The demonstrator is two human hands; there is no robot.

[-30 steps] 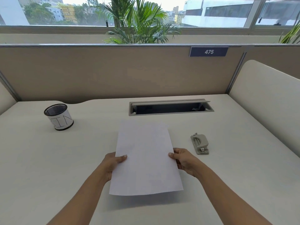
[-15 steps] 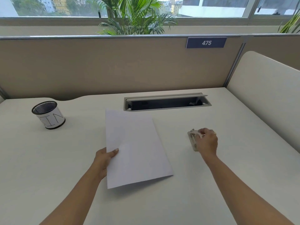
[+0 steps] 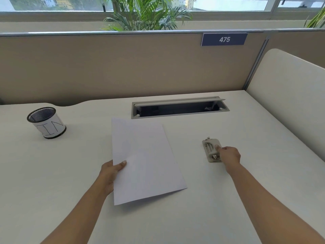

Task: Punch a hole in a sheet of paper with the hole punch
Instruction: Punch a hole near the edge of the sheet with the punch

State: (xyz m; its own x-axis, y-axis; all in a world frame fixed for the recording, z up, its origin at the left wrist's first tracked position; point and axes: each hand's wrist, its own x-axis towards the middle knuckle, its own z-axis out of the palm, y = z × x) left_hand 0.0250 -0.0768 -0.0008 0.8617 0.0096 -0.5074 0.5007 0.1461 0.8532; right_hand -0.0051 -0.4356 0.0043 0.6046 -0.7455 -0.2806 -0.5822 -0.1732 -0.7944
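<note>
While my left hand (image 3: pixel 110 173) is pinching the sheet of paper (image 3: pixel 146 162) at its left edge, mid-table (image 3: pixel 228 199), my right hand (image 3: pixel 229 156) is gripping the hole punch (image 3: pixel 211 148) lying well apart rightward, its long axis pointing toward the far edge.

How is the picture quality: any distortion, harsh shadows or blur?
Head view: the wide lens bows the partition rail; daylight is soft, with a faint shadow under the sheet of paper held by the left hand; the hole punch and right hand are slightly soft, not smeared.
</note>
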